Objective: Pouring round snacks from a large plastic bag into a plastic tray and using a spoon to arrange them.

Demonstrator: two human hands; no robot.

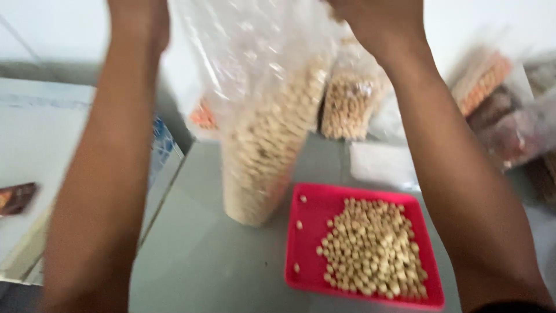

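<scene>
Fingers: those of both hands run off the top edge of the view, so whether they are spread, closed or pinched on plastic cannot be told. Left hand, far left at the top edge, sits against the upper left side of a large clear plastic bag partly filled with pale round beans; the bare forearm runs from there down to the near left corner. Right hand, far centre-right at the top edge, sits at the upper right side of the same bag; its forearm crosses the right half of the view down to the near right corner. The bag hangs between the two hands in the middle of the view, blurred, its beans gathered in the lower part and its bottom at or just above the grey table top; contact cannot be told. Just right of and nearer than the bag's bottom: a square pink plastic tray lying flat on the table, bearing a loose heap of pale round beans, with a few strays on its left side. Behind the bag, far centre: a second clear bag of pale beans, upright. Far right: several clear packets of orange and brown dried goods, piled together. Between these and the tray: a flat clear empty-looking plastic bag. Far left, on a pale surface: a small dark wrapper.
</scene>
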